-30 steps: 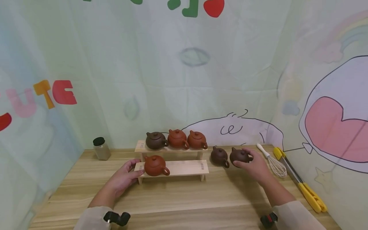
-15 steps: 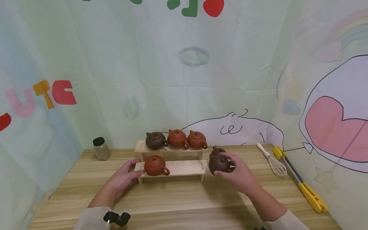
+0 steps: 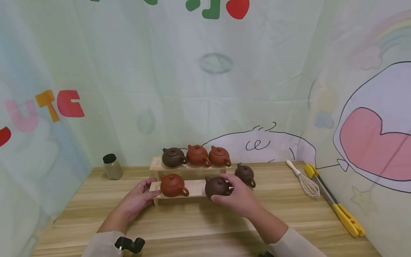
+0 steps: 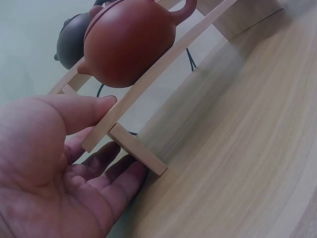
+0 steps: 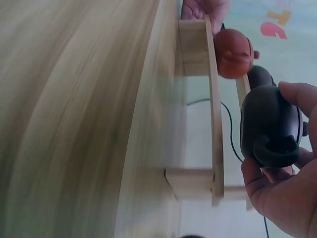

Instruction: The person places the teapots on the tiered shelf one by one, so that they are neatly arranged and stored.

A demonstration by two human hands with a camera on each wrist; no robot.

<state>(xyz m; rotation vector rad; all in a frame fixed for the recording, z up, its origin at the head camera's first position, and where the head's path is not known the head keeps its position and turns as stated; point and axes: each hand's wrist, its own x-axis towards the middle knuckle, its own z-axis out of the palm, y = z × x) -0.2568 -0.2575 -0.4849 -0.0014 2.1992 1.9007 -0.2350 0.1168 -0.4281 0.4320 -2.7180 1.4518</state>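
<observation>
My right hand [image 3: 239, 198] grips a dark brown teapot [image 3: 216, 187] over the right end of the low front wooden stand [image 3: 196, 189]. In the right wrist view a narrow gap shows between this teapot [image 5: 270, 119] and the board. At the stand's left end my left hand [image 3: 138, 197] holds the board, thumb on top and the other fingers beneath by the leg, as the left wrist view shows. Next to that thumb a reddish-brown teapot [image 3: 172, 185] sits on the stand. Another dark teapot [image 3: 244, 174] is on the table, partly behind my right hand.
Behind is a taller wooden stand [image 3: 156, 163] bearing a dark teapot [image 3: 172, 157] and two reddish ones. A jar with a black lid [image 3: 112, 167] is at the back left. A whisk [image 3: 308, 185] and yellow-handled tongs [image 3: 337, 203] lie along the right.
My right hand has carried the dark teapot leftward from the table, past the other dark one, to above the front stand. My left hand has stayed at the stand's left end.
</observation>
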